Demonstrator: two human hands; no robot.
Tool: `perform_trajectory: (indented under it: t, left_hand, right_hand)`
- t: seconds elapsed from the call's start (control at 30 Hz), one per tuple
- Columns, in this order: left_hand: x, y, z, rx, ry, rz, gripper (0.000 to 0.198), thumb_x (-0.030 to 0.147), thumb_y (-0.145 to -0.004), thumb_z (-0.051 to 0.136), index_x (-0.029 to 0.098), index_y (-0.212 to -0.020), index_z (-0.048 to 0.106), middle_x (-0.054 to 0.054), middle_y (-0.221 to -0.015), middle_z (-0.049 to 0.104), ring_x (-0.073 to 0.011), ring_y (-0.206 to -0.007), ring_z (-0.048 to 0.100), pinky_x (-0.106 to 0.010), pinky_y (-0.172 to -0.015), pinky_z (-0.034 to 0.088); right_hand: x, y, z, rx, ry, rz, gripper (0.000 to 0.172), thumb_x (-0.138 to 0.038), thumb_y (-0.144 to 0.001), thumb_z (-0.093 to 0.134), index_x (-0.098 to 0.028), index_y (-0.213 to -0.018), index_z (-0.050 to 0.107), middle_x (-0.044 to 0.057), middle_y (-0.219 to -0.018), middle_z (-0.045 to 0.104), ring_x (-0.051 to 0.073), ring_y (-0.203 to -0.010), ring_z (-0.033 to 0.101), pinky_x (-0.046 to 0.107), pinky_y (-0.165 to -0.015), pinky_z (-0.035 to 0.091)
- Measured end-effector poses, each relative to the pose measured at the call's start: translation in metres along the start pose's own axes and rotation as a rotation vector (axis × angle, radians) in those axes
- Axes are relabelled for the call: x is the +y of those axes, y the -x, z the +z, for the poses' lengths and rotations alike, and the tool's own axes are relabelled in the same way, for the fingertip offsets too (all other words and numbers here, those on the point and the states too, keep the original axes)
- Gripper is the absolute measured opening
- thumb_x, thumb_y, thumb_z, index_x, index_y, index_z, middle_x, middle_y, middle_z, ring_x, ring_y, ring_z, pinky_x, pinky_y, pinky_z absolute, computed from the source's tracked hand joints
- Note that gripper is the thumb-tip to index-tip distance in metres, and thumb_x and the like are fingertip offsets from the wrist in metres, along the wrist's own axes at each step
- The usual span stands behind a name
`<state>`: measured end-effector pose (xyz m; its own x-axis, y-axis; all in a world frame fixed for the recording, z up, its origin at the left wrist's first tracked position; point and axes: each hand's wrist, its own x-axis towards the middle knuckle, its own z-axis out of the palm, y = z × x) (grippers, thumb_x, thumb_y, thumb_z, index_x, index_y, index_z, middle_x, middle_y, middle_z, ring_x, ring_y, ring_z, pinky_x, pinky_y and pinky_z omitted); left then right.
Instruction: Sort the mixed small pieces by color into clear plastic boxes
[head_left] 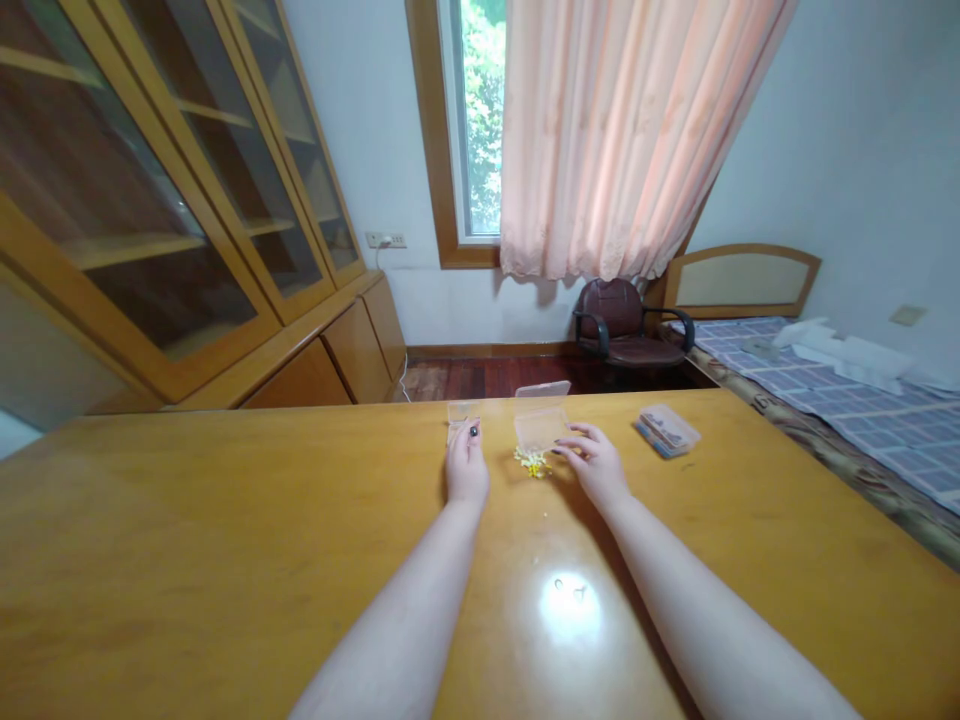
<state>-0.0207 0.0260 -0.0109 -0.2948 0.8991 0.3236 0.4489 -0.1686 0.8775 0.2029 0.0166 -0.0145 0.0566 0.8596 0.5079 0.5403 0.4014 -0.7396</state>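
Observation:
Both my arms reach out over a wide wooden table (225, 560). My left hand (466, 466) is curled into a loose fist beside a small clear plastic box (460, 412), and what its fingers hold, if anything, is hidden. My right hand (596, 462) lies with fingers spread and bent, fingertips at the edge of an open clear box (541, 422) with its lid up. A little heap of tiny yellow and white pieces (532, 461) lies on the table between my hands.
A third clear box with dark contents (667, 430) sits to the right. Beyond the table stand a dark office chair (626, 325), a bed (840, 390) at the right, glass-door wooden cabinets (187, 220) at the left, and a curtained window (600, 130).

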Motion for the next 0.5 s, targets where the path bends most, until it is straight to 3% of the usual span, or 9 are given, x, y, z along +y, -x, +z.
perform_trajectory:
  t: [0.1, 0.17, 0.27, 0.5]
  left_hand:
    - [0.002, 0.002, 0.000, -0.069, -0.444, -0.147, 0.046, 0.038, -0.084, 0.051, 0.021, -0.126, 0.055, -0.013, -0.149, 0.032, -0.0346, -0.140, 0.018, -0.056, -0.112, 0.013]
    - [0.003, 0.004, 0.002, -0.148, -0.604, -0.216, 0.058, 0.040, -0.079, 0.055, 0.017, -0.133, 0.049, -0.019, -0.151, 0.024, -0.0398, -0.140, 0.012, -0.062, -0.109, 0.008]
    - [0.003, 0.006, 0.005, -0.248, -0.672, -0.189, 0.063, 0.041, -0.080, 0.053, 0.019, -0.138, 0.042, -0.019, -0.151, 0.023, -0.0393, -0.140, 0.014, -0.062, -0.108, 0.009]
    - [0.002, 0.009, 0.009, -0.368, -0.672, -0.063, 0.061, 0.043, -0.082, 0.050, 0.029, -0.140, 0.038, -0.013, -0.153, 0.023, -0.0356, -0.140, 0.018, -0.058, -0.110, 0.013]
  right_hand:
    - [0.014, -0.019, 0.005, 0.042, 0.114, 0.133, 0.032, -0.048, -0.080, 0.058, -0.021, -0.077, 0.075, 0.010, -0.103, 0.062, 0.024, -0.093, 0.061, 0.040, -0.085, 0.049]
    - [0.021, -0.028, 0.012, -0.020, 0.201, 0.175, 0.027, -0.042, -0.080, 0.059, -0.020, -0.079, 0.075, 0.010, -0.104, 0.063, 0.023, -0.093, 0.062, 0.039, -0.086, 0.048]
    - [0.028, -0.034, 0.024, -0.102, 0.319, 0.179, 0.022, -0.036, -0.081, 0.060, -0.021, -0.083, 0.076, 0.009, -0.105, 0.064, 0.023, -0.095, 0.062, 0.037, -0.086, 0.047]
    - [0.025, -0.026, 0.037, -0.207, 0.557, 0.013, 0.017, -0.034, -0.083, 0.061, -0.030, -0.093, 0.075, 0.006, -0.116, 0.064, 0.024, -0.105, 0.057, 0.039, -0.093, 0.042]
